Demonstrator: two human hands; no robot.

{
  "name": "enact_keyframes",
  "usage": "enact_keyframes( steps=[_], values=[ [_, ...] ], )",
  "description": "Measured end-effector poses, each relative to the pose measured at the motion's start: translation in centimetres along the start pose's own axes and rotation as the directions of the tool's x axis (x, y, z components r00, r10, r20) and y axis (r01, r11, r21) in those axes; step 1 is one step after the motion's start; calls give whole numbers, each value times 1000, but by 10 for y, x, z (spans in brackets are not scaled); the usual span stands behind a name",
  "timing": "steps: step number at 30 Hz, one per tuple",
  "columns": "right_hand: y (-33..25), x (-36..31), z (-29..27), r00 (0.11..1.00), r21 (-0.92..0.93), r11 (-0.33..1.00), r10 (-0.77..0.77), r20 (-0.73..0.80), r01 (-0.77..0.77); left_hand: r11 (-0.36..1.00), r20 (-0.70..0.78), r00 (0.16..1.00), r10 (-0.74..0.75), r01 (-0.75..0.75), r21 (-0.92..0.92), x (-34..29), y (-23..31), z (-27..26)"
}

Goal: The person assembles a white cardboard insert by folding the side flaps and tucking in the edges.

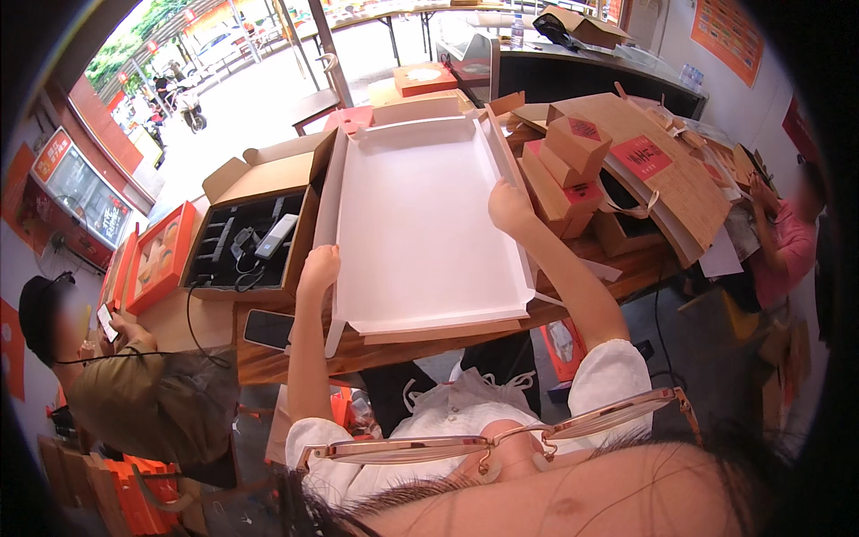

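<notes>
A large shallow cardboard box (429,224), white inside and brown at its outer flaps, lies in front of me with its long sides running away from me. My left hand (322,267) is closed on its left side wall, near the front corner. Farther up, my right hand (510,208) grips the right side wall, fingers curled over the edge. Flaps at the front and back of the box stand partly folded, and nothing lies inside it.
Left of the box sits an open carton (250,219) with chargers and cables, and a phone (267,328) lies near the table edge. Brown boxes (573,152) are stacked to the right. A person (152,385) sits at left with a phone; another (787,251) is at far right.
</notes>
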State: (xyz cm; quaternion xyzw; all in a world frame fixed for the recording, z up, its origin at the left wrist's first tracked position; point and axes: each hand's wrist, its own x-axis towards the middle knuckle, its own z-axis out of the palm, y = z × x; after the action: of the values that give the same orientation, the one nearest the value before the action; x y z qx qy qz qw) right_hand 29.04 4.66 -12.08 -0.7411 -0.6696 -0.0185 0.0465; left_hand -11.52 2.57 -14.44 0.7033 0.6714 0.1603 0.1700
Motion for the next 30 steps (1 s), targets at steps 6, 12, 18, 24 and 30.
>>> enact_keyframes(
  steps=[6, 12, 18, 24, 30],
  values=[
    [12, 1, 8, 999, -124, 992, -27, 45, 32, 996, -130, 989, 68, -59, 72, 6, 10, 13],
    [13, -2, 10, 996, -69, 997, 33, 77, -28, 998, -149, 988, -46, 41, -36, 11, 14, 10],
    [8, -11, 0, 999, 16, 999, -28, 35, 28, 991, -221, 974, -47, 17, -136, 7, 15, 14],
    [4, -11, 1, 1000, -19, 1000, -8, 23, 9, 998, -253, 965, 68, -71, -2, 6, 20, 11],
    [13, 9, 46, 981, -335, 937, -151, -119, 104, 962, -246, 939, 240, -196, 191, 8, 30, 24]
  ],
)
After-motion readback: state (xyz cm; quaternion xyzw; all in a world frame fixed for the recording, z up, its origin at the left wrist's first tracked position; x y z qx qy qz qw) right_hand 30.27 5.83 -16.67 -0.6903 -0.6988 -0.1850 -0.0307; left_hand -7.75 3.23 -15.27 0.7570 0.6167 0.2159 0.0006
